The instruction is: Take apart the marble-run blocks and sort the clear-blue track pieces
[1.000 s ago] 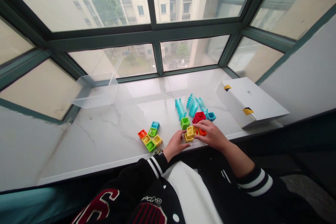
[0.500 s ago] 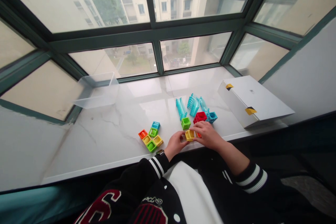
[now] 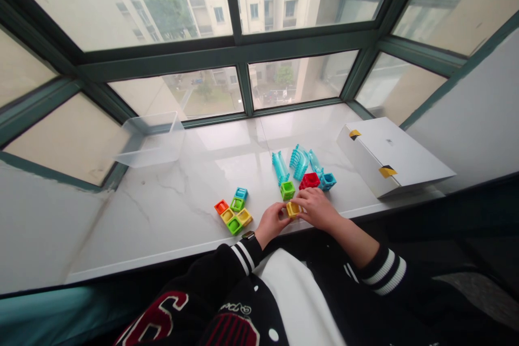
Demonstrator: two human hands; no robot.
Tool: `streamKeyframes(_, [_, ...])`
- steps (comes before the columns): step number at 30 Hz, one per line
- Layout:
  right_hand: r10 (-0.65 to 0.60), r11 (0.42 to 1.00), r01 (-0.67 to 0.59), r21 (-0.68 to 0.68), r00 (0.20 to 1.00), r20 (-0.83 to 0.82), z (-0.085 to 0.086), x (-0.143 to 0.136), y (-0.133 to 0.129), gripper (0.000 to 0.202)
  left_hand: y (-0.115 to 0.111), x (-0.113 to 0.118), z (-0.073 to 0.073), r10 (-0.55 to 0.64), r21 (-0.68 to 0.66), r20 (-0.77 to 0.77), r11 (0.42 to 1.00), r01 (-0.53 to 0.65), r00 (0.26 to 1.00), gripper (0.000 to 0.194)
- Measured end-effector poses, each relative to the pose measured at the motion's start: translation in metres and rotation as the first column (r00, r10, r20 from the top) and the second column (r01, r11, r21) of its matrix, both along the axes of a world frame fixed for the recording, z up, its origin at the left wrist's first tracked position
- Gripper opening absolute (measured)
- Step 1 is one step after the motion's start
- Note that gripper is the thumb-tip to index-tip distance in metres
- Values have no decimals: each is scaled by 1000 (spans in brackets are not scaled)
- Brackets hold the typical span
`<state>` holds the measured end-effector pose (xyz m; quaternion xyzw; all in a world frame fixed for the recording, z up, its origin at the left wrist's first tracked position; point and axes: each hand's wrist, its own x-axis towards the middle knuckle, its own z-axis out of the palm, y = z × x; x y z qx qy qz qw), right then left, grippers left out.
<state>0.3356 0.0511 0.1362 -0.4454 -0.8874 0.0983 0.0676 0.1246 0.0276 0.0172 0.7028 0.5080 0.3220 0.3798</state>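
A yellow cube block [image 3: 292, 209] is between my two hands near the front edge of the white sill. My left hand [image 3: 271, 223] pinches it from the left, and a watch is on that wrist. My right hand [image 3: 319, 207] closes on it from the right, its fingers covering part of the block. Just behind stands a green cube block [image 3: 287, 190]. A red block [image 3: 310, 180] and a blue cube block [image 3: 327, 181] are beyond my right hand. Farther back lie a straight clear-blue track piece [image 3: 280, 167] and a curved one [image 3: 299, 161], with another beside it.
Left of my hands, several joined blocks [image 3: 234, 225] in green, yellow, orange and blue lie on the marble-look sill [image 3: 174, 221]. A clear plastic bin [image 3: 150, 151] stands at the back left. On the right is a white box-like object [image 3: 401, 154] with yellow-black tape. Windows enclose the back.
My right hand has moved slightly left, farther over the yellow block. An orange-red bit seen under its fingers before is now hidden. My left hand stays almost still.
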Motion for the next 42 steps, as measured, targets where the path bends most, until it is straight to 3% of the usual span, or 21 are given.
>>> streamKeyframes(21, [-51,998,53,-34,997,54,-1,-9,1,37,-4,1,16,-34,27,-13,999,34,999,40])
streamKeyframes(42, [-92,995,95,-44,994,63,2,-12,-2,33,-3,2,16,0,-4,21,1000,0,1000,51])
